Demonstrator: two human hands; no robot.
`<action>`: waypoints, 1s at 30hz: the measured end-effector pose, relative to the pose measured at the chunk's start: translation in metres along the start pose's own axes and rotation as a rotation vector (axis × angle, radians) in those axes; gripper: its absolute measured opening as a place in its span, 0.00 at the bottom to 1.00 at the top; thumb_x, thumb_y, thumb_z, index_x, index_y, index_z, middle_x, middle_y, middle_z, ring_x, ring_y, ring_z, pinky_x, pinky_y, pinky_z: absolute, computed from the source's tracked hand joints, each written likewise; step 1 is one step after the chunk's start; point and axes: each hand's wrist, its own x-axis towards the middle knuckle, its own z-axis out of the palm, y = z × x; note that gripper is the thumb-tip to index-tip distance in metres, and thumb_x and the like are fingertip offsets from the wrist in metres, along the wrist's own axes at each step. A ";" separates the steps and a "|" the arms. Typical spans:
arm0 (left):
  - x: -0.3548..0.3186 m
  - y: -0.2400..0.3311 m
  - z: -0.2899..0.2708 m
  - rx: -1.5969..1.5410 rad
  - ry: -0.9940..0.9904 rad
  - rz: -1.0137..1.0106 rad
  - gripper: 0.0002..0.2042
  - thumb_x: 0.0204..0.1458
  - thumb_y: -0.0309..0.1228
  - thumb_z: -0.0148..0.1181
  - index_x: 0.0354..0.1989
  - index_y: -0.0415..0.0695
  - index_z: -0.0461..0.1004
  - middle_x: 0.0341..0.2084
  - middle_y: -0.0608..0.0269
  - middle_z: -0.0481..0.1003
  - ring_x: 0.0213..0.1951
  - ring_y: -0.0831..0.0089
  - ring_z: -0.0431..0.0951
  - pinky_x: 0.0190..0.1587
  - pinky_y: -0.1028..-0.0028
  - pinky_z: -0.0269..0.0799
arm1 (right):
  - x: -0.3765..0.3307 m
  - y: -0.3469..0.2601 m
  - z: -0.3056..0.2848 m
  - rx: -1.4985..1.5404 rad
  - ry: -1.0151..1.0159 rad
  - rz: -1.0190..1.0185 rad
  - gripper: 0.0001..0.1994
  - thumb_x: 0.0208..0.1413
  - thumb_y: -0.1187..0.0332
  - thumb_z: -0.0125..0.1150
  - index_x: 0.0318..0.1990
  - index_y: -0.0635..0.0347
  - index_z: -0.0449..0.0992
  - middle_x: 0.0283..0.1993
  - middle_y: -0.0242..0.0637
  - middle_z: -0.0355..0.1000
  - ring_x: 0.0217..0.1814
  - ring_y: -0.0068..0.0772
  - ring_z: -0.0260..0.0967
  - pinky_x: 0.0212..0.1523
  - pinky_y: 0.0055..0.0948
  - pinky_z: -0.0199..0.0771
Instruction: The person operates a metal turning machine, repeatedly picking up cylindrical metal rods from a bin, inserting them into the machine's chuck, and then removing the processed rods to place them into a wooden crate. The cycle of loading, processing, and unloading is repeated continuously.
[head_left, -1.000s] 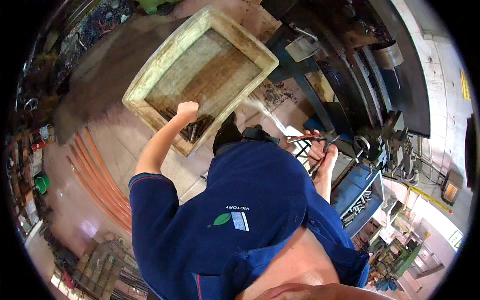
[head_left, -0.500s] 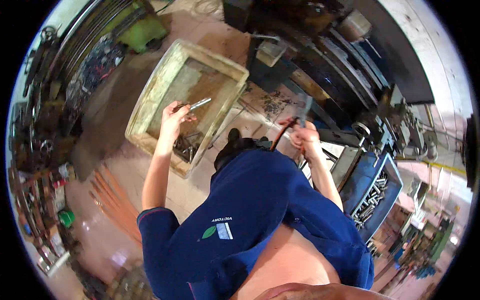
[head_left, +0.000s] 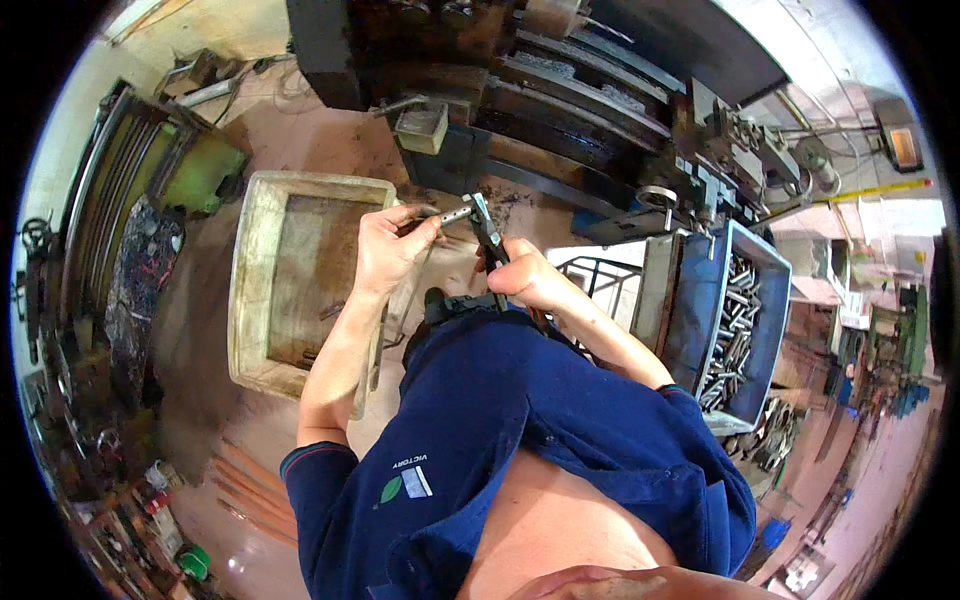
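From the head camera we see our left hand [head_left: 388,248] closed in a pinch, thumb and fingers gripping 1 short metal pin [head_left: 452,214] by its near end, so the pin points right, level with the machine's base. Our right hand [head_left: 532,283] is wrapped tight around the handles of a pair of pliers [head_left: 487,232], whose tips stand upward and meet the free end of the pin. Both hands sit close together above our blue shirt [head_left: 520,430]. Just left of the left hand lies a shallow, pale rectangular tray [head_left: 252,270] on the floor. To the right stands a blue crate [head_left: 748,330] filled with similar metal pins. A dark machine [head_left: 560,90] runs across the top of the view.
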 end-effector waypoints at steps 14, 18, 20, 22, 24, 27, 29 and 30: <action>0.045 -0.021 0.010 -0.046 -0.271 -0.185 0.10 0.46 0.27 0.60 0.33 0.32 0.72 0.22 0.60 0.74 0.24 0.74 0.76 0.29 0.76 0.74 | -0.007 0.019 0.014 -0.279 0.492 -0.076 0.13 0.30 0.67 0.56 0.24 0.68 0.67 0.22 0.45 0.66 0.26 0.43 0.64 0.27 0.34 0.62; 0.056 -0.024 0.012 -0.050 -0.374 -0.236 0.10 0.46 0.28 0.59 0.33 0.33 0.72 0.23 0.61 0.73 0.23 0.74 0.75 0.30 0.75 0.75 | -0.012 0.008 0.019 -0.128 0.526 0.082 0.11 0.30 0.67 0.54 0.20 0.67 0.66 0.15 0.43 0.62 0.21 0.36 0.65 0.23 0.33 0.62; 0.062 -0.024 0.016 -0.054 -0.393 -0.257 0.10 0.47 0.28 0.59 0.33 0.33 0.72 0.23 0.61 0.73 0.23 0.74 0.75 0.29 0.76 0.75 | -0.015 0.007 0.018 0.145 0.458 0.257 0.07 0.30 0.70 0.53 0.20 0.65 0.68 0.17 0.35 0.64 0.21 0.26 0.60 0.23 0.26 0.58; 0.068 -0.026 0.020 -0.098 -0.396 -0.256 0.09 0.48 0.28 0.57 0.32 0.33 0.72 0.23 0.61 0.73 0.23 0.75 0.75 0.27 0.76 0.74 | -0.012 0.029 0.013 0.189 0.469 0.172 0.06 0.31 0.71 0.52 0.20 0.64 0.68 0.17 0.33 0.64 0.21 0.26 0.60 0.24 0.25 0.58; 0.075 -0.034 0.022 -0.084 -0.322 -0.224 0.08 0.48 0.27 0.56 0.31 0.33 0.71 0.23 0.61 0.73 0.23 0.75 0.74 0.27 0.76 0.73 | -0.010 0.038 0.008 0.266 0.513 0.111 0.06 0.32 0.72 0.51 0.22 0.64 0.68 0.18 0.34 0.64 0.22 0.26 0.60 0.25 0.25 0.59; 0.081 -0.057 0.018 -0.030 -0.306 -0.269 0.07 0.47 0.23 0.54 0.34 0.33 0.70 0.24 0.59 0.73 0.23 0.73 0.75 0.29 0.75 0.73 | -0.003 0.047 -0.009 0.458 0.589 0.037 0.07 0.34 0.73 0.50 0.26 0.63 0.68 0.20 0.34 0.65 0.22 0.28 0.62 0.26 0.26 0.61; 0.072 -0.070 0.027 -0.051 -0.375 -0.238 0.11 0.46 0.23 0.54 0.38 0.34 0.69 0.29 0.57 0.74 0.30 0.72 0.75 0.36 0.74 0.72 | -0.003 0.037 -0.027 0.612 0.602 0.001 0.08 0.35 0.74 0.49 0.28 0.63 0.67 0.21 0.34 0.65 0.23 0.29 0.63 0.27 0.27 0.63; 0.067 -0.075 0.037 -0.095 -0.433 -0.240 0.13 0.45 0.23 0.56 0.41 0.34 0.68 0.31 0.58 0.74 0.33 0.73 0.74 0.38 0.76 0.70 | 0.001 0.041 -0.038 0.634 0.653 -0.059 0.08 0.37 0.75 0.49 0.30 0.62 0.67 0.22 0.33 0.65 0.23 0.28 0.63 0.28 0.27 0.65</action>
